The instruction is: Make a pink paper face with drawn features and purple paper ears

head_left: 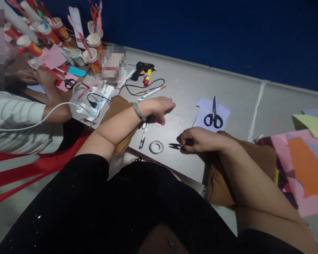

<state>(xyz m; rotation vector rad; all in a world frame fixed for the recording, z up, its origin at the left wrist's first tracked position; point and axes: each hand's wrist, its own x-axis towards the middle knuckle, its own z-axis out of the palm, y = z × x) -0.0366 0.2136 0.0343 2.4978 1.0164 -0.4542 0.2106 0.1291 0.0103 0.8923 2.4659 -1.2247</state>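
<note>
Apparently mid-job: pink piece looks cut, remaining steps unclear, right hand grip closed on black snips (left hand grip: can't tell).

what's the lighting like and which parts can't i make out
In the head view, light looks dim and the blue wall dark; in the head view, the table shows shadow beside the right hand; in the head view, black clothing loses detail but for small glints; in the head view, pixelated blocks hide patches, one beside the paper cups.
</note>
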